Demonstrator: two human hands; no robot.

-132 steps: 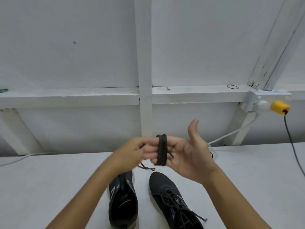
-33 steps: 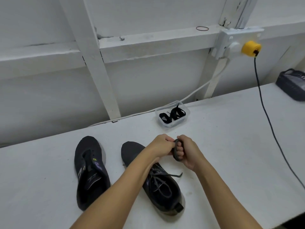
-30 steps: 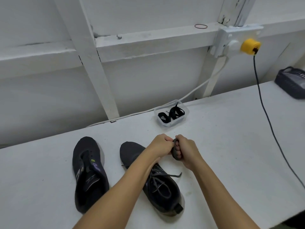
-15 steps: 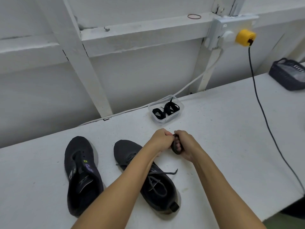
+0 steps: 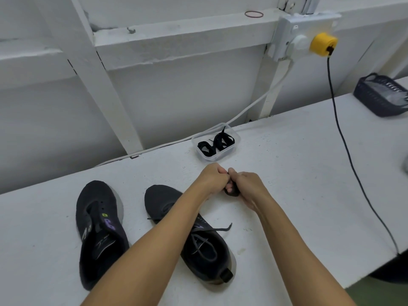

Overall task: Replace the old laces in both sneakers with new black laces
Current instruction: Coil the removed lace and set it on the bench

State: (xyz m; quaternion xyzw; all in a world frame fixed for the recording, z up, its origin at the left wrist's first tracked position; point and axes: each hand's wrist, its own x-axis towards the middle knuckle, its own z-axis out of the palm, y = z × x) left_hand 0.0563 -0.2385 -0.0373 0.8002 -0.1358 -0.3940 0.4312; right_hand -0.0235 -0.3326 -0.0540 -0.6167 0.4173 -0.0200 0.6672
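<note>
Two black sneakers lie on the white table. The left sneaker [image 5: 99, 235] has no lace in it. The right sneaker [image 5: 198, 239] still carries a dark lace, partly hidden under my left forearm. Just beyond the right sneaker my right hand [image 5: 248, 187] grips a coiled dark lace [image 5: 231, 192] wound round its fingers. My left hand [image 5: 213, 178] pinches the end of that lace at the top of the coil. A small clear plastic container [image 5: 215, 157] near the wall holds rolled black laces [image 5: 217, 142].
A black cable [image 5: 344, 151] runs from a yellow plug [image 5: 323, 44] in the wall socket down across the table's right side. A dark basket [image 5: 383, 94] sits at the far right. A white cable [image 5: 154, 149] follows the wall. The table's front edge is at lower right.
Earlier the lace was being wound round my open right hand held up high. Since then both hands have come down to the table and the right hand has curled round the coil.
</note>
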